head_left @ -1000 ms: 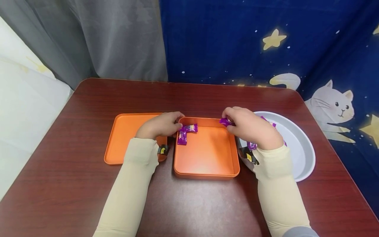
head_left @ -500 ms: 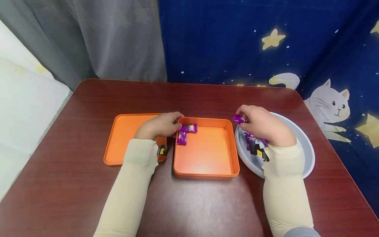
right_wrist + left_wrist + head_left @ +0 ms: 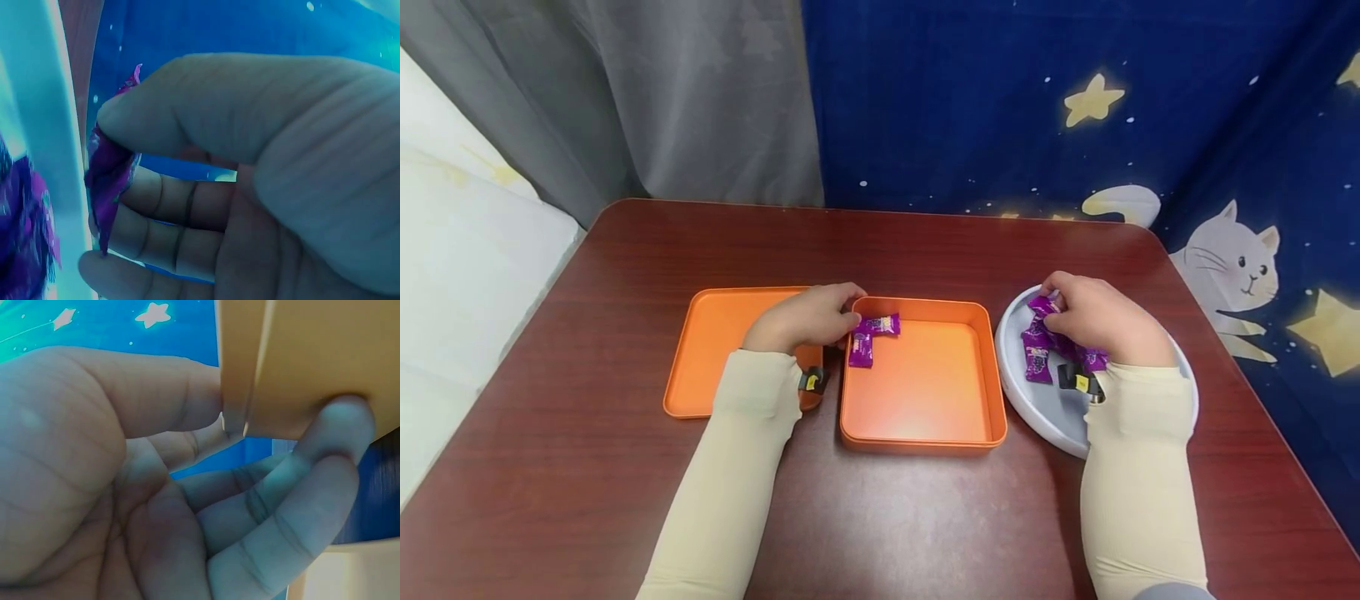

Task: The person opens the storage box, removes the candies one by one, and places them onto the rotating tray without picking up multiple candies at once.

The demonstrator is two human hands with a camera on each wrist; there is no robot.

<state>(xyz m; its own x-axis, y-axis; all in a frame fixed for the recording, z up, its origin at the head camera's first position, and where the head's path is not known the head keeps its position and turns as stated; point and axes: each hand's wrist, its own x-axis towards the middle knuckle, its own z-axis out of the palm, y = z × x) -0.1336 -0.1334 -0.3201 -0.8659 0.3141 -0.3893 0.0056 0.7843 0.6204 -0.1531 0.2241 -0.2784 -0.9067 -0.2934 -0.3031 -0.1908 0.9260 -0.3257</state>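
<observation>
My left hand grips the back left corner of a shallow square orange box. In the left wrist view the thumb lies at the box's rim and the other fingers bend against its wall. Inside that corner lie two purple candies in twisted wrappers. Over the round white tray on the right, my right hand pinches a purple wrapped candy between thumb and fingertips. Several more purple candies lie in the tray, partly hidden under the hand.
An orange lid lies flat to the left of the box, partly under the left wrist. All of it stands on a dark red-brown table. Behind the table hang a grey curtain and a blue star-patterned curtain.
My right hand has moved right with the candy, from above the box's back right corner to over the tray, and is now lower. The left hand has stayed at the box.
</observation>
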